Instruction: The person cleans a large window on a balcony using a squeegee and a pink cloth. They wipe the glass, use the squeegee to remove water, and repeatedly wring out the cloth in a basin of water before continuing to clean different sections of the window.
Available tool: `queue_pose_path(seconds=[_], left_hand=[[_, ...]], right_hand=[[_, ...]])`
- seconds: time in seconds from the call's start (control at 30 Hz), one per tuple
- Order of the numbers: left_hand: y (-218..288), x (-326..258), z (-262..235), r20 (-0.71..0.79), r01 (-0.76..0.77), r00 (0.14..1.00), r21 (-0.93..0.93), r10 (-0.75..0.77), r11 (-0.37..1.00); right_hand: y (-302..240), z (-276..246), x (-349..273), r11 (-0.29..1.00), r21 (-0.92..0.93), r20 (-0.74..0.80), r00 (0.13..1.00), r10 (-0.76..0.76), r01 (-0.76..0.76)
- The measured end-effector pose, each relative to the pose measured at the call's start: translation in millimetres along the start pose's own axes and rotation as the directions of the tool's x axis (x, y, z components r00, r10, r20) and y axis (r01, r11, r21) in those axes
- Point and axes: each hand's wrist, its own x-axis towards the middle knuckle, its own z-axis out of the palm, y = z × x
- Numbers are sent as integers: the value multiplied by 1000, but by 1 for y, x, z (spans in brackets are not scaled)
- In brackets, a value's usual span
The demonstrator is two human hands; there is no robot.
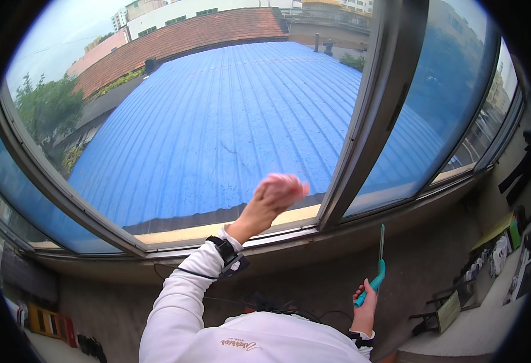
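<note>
My left hand (262, 207) is closed around a bunched pink cloth (286, 187), raised in front of the large middle window pane (229, 139). The cloth is slightly blurred, and I cannot tell whether it touches the glass. Lower down on the right, my right hand (367, 299) grips the teal handle of a squeegee (379, 275). Its thin, pale green blade points upward and shows almost edge-on, below the window sill. A black strap with a small dark box (232, 260) sits on my left wrist.
A grey metal window frame (377, 115) stands upright right of the cloth, above a sill (277, 237). Beyond the glass lies a blue corrugated roof (229, 121). Shelves with various items (489, 260) line the right, and a rack of books (50, 323) stands lower left.
</note>
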Motion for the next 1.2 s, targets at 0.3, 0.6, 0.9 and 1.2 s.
queue_pose_path(seconds=[0.3, 0.6, 0.9, 1.2], left_hand=[[-61, -124, 23, 378, -314, 904, 270, 199, 911], [-55, 90, -115, -515, 134, 853, 62, -83, 989], [1, 146, -53, -69, -477, 879, -132, 472, 869], [-78, 202, -177, -225, -425, 805, 426, 548, 799]], right_hand=[[-1, -66, 4, 973, 171, -200, 972, -121, 157], [-20, -77, 10, 950, 225, -272, 950, -153, 217], [-11, -63, 40, 964, 205, -175, 975, -134, 169], [-12, -42, 84, 991, 99, -230, 971, -64, 88]])
